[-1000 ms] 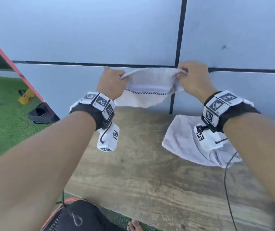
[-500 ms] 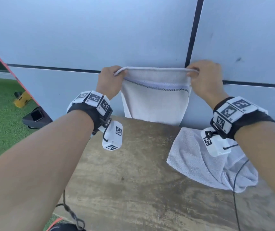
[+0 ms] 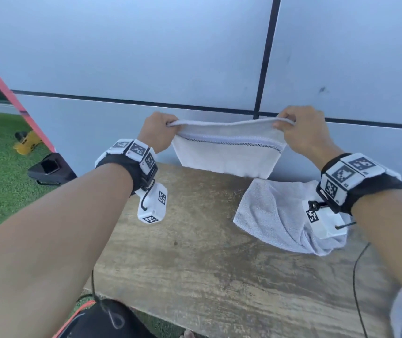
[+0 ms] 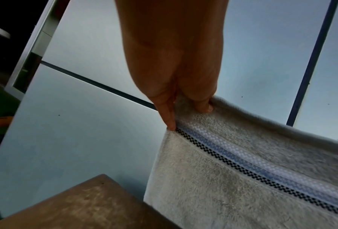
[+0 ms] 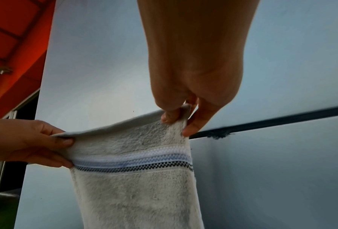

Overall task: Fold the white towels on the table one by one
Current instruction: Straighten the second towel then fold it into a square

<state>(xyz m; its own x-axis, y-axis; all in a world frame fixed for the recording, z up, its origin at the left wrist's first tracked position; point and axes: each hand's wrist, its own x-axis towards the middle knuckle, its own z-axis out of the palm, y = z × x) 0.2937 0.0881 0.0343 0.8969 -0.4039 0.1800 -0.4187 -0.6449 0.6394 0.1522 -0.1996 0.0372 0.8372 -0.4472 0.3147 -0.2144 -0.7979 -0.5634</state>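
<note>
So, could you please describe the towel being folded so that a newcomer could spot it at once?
Look to the far edge of the wooden table, by the grey wall. The held towel hangs between the left hand and right hand. Unlike the crumpled towel lying on the table, it shows a checkered stripe.

No readable text, brand, number or sign shows in any view. The only printed marks are black-and-white square code patterns on the bands behind each grip and on the small white camera boxes under the wrists; they carry no letters or digits that can be made out.
</note>
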